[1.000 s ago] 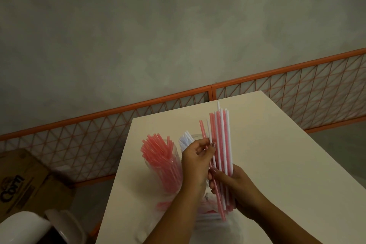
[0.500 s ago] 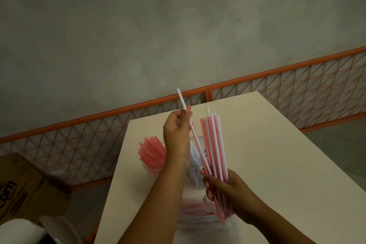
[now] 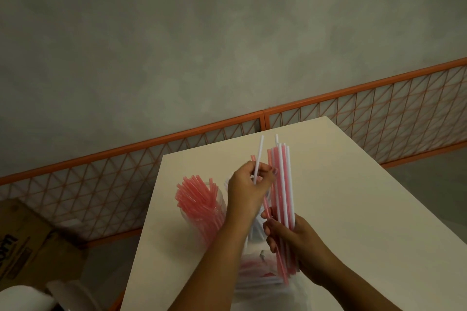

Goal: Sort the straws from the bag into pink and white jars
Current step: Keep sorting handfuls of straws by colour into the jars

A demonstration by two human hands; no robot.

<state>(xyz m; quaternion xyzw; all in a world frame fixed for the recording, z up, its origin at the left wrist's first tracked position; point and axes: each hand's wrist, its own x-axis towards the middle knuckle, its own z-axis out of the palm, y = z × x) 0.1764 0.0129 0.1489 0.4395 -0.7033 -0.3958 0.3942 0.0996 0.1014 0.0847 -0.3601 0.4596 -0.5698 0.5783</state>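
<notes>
Above the table's near end, a single white straw (image 3: 258, 159) is pinched in the left hand (image 3: 249, 190) beside the bundle gripped by the right hand (image 3: 293, 240).

The left fingers are curled together on the white straw near its middle, its top rising past the knuckles; the right fingers are wrapped tight round the lower part of a mixed bundle of pink and white straws (image 3: 281, 184), held upright over the bag (image 3: 260, 275), in which more straws are seen. The jar of pink straws (image 3: 199, 207) stands on the table (image 3: 353, 209) just left of the left wrist; the white jar is mostly hidden behind that hand. Straws are judged very light, thin and smooth, easily slipped or kinked if squeezed hard, so a gentle pinch near mid-length is advised, with one end lowered first into the jar mouth.
</notes>
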